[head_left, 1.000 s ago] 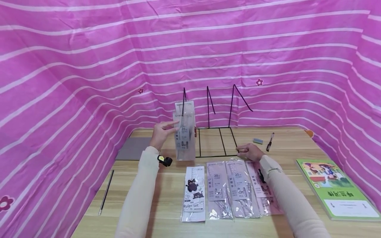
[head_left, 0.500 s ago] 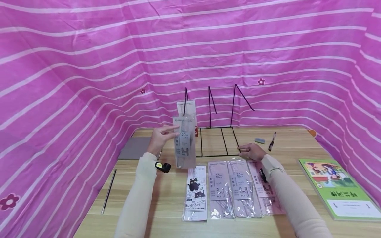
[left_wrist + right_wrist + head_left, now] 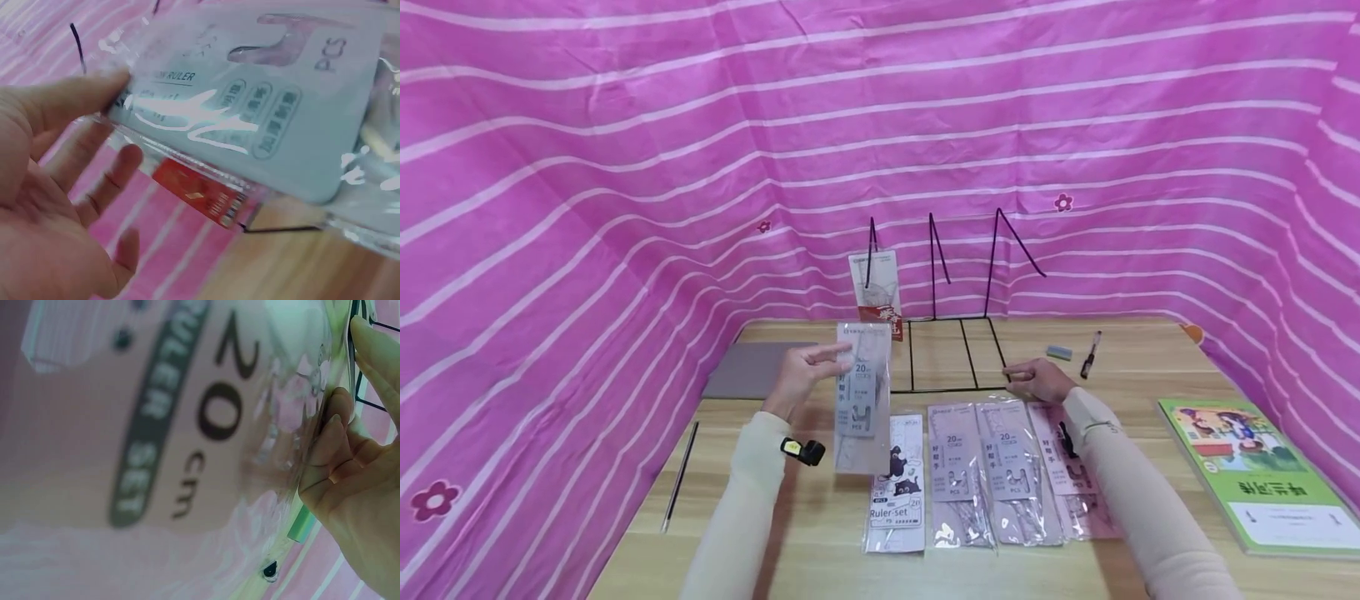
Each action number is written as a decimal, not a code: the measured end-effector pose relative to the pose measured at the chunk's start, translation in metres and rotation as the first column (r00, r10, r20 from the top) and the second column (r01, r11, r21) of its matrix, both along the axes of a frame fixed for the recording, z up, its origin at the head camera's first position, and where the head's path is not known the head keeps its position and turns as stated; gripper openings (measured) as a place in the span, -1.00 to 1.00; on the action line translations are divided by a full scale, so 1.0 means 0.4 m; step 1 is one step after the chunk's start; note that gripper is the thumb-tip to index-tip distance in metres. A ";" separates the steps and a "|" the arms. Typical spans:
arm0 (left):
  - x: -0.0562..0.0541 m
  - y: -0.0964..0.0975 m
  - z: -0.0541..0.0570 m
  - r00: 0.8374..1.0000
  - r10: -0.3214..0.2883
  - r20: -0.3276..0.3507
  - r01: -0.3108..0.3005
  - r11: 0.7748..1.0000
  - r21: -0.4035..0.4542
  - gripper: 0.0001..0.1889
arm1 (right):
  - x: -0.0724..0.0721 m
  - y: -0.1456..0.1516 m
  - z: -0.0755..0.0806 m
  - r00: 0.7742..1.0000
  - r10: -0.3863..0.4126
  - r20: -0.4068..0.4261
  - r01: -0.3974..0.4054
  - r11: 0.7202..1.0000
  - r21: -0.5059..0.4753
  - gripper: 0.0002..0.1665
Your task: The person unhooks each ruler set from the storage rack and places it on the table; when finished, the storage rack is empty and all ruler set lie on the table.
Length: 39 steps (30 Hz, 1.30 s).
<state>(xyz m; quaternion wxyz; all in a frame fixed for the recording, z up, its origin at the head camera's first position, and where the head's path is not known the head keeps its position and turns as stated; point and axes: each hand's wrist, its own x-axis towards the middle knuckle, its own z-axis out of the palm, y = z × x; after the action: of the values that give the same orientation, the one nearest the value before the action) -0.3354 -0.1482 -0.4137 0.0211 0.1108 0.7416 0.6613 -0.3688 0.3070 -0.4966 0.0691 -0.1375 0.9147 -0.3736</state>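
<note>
My left hand (image 3: 805, 375) pinches the left edge of a clear-wrapped ruler set (image 3: 861, 400) between thumb and fingers, upright above the table; the left wrist view shows the thumb (image 3: 94, 94) on its sleeve. Behind it stands a black wire display rack (image 3: 955, 389) with three upright hooks. Another packaged ruler set (image 3: 874, 271), with a red label, hangs at the left hook. My right hand (image 3: 1041, 382) grips the rack's front right corner. On the table lie a cat-patterned ruler set (image 3: 895, 517), two lilac ruler sets (image 3: 955, 467) and a pink one (image 3: 1067, 471), partly under my right forearm.
A green book (image 3: 1262, 475) lies at the right. Behind my right hand are a small eraser-like block (image 3: 1059, 352) and a pen (image 3: 1091, 355). At the left are a grey flat sheet (image 3: 741, 371) and a thin dark stick (image 3: 681, 475). Pink striped cloth encloses the table.
My left hand has drawn the ruler set down and toward me, away from the left hook, uncovering the hanging set and its red label. My right hand stays at the rack's corner.
</note>
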 end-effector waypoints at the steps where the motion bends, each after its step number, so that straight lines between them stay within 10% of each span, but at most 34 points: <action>1: 0.003 -0.004 -0.010 0.999 0.003 0.040 -0.003 1.000 -0.004 -0.52 | -0.001 0.001 -0.002 1.000 -0.005 0.005 0.005 1.000 -0.004 -0.45; 9: 0.039 -0.056 -0.113 0.948 0.113 0.298 -0.055 0.979 -0.198 -0.53 | -0.005 0.003 0.003 1.000 0.000 0.013 0.000 1.000 0.009 -0.43; 16: 0.056 -0.051 -0.181 0.936 0.148 0.318 -0.067 0.965 -0.252 -0.62 | -0.009 0.011 0.008 1.000 0.020 -0.004 -0.020 1.000 -0.003 -0.46; 39: 0.062 -0.035 -0.167 0.955 0.182 0.235 -0.037 0.857 -0.513 -0.69 | -0.002 0.005 0.006 1.000 0.002 0.009 -0.002 1.000 0.013 -0.44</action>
<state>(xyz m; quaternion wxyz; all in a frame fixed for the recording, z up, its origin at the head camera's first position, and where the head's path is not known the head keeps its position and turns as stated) -0.3106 -0.1622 -0.4805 0.1139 -0.0344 0.8831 0.4539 -0.3695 0.3089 -0.4941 0.0745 -0.1364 0.9166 -0.3683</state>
